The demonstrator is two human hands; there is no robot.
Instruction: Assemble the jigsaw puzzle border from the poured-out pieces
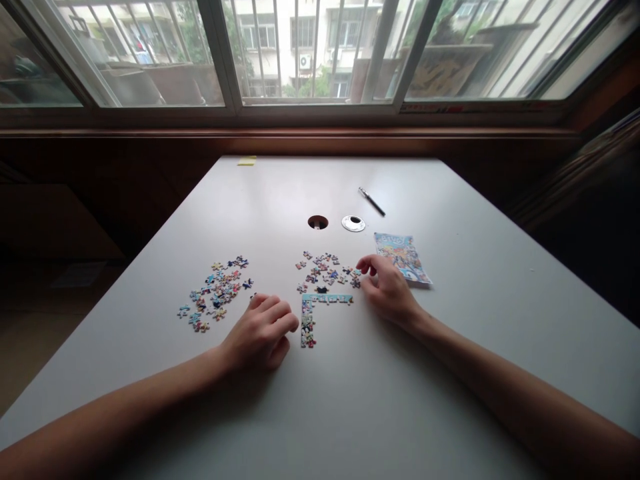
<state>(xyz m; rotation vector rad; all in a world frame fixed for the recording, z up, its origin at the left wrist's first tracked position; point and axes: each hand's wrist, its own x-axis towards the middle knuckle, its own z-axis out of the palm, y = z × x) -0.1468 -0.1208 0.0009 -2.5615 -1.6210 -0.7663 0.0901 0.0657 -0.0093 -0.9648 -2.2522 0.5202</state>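
Note:
My left hand [263, 330] rests on the table with its fingers curled in; whatever may lie under them is hidden. A dark bit, likely a puzzle piece, peeks out beyond its knuckles. Right beside it is a joined corner of a jigsaw puzzle [307, 323], an L of border pieces with a light blue top strip. My right hand [387, 290] is at the right end of that strip, fingers bent, thumb and index finger apart, nothing visible between them. Loose puzzle pieces [325, 268] lie just left of its fingertips. Another pile of pieces [220, 291] spreads beyond my left hand.
A colourful printed picture sheet [400, 253] lies partly behind my right hand. Farther back are a round cable hole [318, 223], its silver cover [353, 223] and a black pen [372, 201]. A yellow sticky note [247, 161] is at the white table's [430, 400] far edge, below the window.

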